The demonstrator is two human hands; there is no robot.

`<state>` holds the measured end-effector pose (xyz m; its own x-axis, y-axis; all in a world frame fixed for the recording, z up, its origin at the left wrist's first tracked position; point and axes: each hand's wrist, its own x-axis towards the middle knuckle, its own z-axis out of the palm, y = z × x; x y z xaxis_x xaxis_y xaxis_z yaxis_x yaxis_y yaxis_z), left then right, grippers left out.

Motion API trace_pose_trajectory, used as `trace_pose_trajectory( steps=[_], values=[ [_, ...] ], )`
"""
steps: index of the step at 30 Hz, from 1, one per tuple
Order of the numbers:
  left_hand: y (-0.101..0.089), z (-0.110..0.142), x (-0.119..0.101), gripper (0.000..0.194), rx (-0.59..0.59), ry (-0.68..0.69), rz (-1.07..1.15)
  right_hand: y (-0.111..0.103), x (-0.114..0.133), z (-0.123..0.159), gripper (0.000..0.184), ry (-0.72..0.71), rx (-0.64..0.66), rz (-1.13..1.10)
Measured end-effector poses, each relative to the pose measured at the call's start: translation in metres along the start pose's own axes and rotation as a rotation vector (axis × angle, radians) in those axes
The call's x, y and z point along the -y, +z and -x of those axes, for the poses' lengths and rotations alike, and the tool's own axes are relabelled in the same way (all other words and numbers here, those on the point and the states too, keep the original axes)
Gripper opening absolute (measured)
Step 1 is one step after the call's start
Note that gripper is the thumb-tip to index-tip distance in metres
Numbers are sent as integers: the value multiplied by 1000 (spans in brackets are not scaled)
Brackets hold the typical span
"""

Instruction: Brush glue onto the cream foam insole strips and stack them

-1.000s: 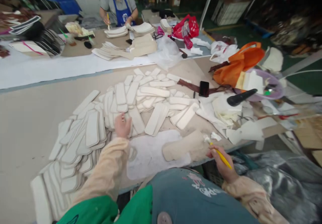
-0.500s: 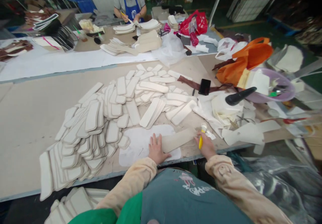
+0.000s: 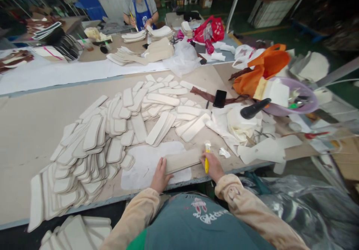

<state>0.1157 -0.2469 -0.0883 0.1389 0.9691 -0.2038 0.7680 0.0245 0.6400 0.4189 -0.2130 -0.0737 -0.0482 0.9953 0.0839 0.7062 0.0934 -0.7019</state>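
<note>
A long beige strip (image 3: pixel 183 160) lies on a white sheet (image 3: pixel 144 164) at the near edge of the table (image 3: pixel 30 130). My left hand (image 3: pixel 160 176) rests flat on the strip's left end, fingers stretched out. My right hand (image 3: pixel 212 166) is closed round a yellow-handled brush (image 3: pixel 206 157), whose white tip touches the strip's right end. A wide spread of several cream oblong pieces (image 3: pixel 117 130) covers the table beyond my hands.
A black phone (image 3: pixel 219 98), white scraps (image 3: pixel 241 124), a black tool (image 3: pixel 254 108), an orange bag (image 3: pixel 265 68) and a purple basin (image 3: pixel 294 100) crowd the right. Another person (image 3: pixel 139 5) works at the far table. More cream pieces (image 3: pixel 75 233) are stacked below the near edge.
My left hand came back from the pile of pieces and settled on the strip's left end. My right hand brought the brush up to the strip's right end.
</note>
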Motion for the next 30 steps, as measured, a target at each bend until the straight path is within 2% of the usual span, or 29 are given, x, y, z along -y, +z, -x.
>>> trace_pose_trajectory(
  steps=[4,8,11,15,19,23,26,30],
  values=[
    [-12,-2,6,79,14,82,-56,-29,15,0,28,48,79,-175],
    [-29,-3,-5,88,64,109,-99,-43,32,3,30,253,97,-586],
    [-39,-9,-10,92,80,124,-119,-32,50,0,35,389,181,-881],
    [-41,-15,-7,92,88,131,-136,1,82,-8,38,483,366,-1057],
    [-38,-15,-3,91,87,109,-146,36,108,-14,41,524,511,-1065],
    [-34,-12,-1,89,73,88,-157,60,117,-18,44,530,568,-966],
    [-33,-10,-3,86,67,61,-182,67,117,-18,38,542,544,-848],
    [-33,-7,-7,77,85,67,-223,57,109,-19,29,528,471,-701]
  ],
)
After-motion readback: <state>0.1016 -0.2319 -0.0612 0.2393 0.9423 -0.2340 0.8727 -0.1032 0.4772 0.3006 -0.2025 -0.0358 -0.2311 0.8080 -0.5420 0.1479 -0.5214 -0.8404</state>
